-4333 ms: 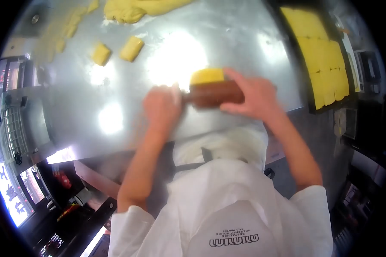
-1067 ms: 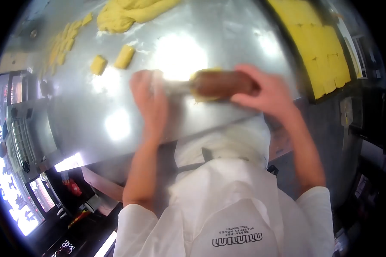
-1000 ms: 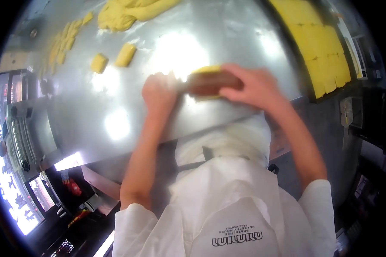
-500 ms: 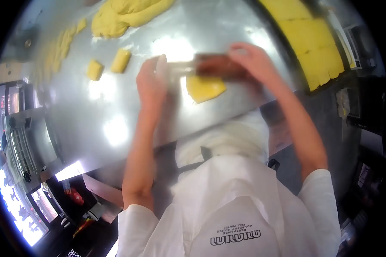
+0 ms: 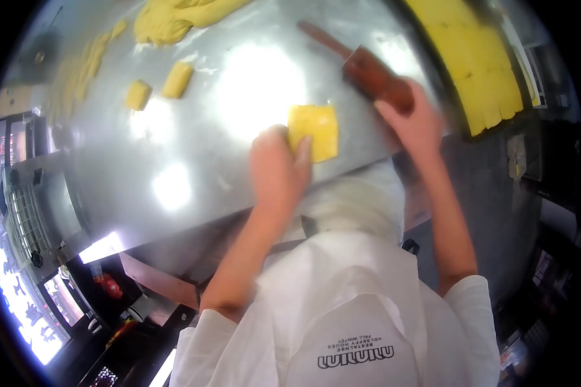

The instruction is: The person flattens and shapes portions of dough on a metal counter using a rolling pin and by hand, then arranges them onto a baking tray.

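Yellow flattened dough square, lying near the front edge of the shiny metal worktop. The left hand rests its thumb on it; whether the fingers pinch cannot be told. A light, even hold should best prevent stretching. The right hand has its fingers closed round the brown rolling pin, clear of the square. Beyond: two dough pieces, a dough mass; far left, a lit sign.

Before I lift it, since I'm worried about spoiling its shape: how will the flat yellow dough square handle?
The dough square will probably flop, since it lies thin and flat. Its soft-looking, slightly uneven edges suggest it could stretch if tugged.
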A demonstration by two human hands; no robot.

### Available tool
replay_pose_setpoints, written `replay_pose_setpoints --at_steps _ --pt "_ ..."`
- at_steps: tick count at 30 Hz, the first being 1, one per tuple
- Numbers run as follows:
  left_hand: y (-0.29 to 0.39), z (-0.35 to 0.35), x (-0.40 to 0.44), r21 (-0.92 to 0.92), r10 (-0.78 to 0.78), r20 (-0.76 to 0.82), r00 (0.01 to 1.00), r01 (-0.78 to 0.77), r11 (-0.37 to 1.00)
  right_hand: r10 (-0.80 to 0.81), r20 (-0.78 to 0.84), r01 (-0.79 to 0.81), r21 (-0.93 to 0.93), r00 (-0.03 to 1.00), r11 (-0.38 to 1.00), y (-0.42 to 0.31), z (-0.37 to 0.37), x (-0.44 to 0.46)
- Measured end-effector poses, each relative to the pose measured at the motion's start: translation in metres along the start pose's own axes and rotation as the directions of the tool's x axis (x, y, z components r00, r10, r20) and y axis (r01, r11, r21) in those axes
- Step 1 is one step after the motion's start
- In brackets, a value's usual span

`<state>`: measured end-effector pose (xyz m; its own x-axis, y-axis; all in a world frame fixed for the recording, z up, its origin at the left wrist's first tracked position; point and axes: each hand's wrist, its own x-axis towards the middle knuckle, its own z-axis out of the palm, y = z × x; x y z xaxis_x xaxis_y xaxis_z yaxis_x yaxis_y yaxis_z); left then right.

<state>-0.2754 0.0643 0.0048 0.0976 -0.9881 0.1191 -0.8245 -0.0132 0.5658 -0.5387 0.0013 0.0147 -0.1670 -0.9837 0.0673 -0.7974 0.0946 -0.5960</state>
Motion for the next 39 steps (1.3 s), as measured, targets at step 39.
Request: replay_pose_setpoints --at_steps 39 --pt "-0.032 -0.018 0.095 -0.086 0.114 0.125 0.986 -0.104 0.991 0.111 0.108 -0.137 0.283 0.988 0.949 -0.01 0.009 0.061"
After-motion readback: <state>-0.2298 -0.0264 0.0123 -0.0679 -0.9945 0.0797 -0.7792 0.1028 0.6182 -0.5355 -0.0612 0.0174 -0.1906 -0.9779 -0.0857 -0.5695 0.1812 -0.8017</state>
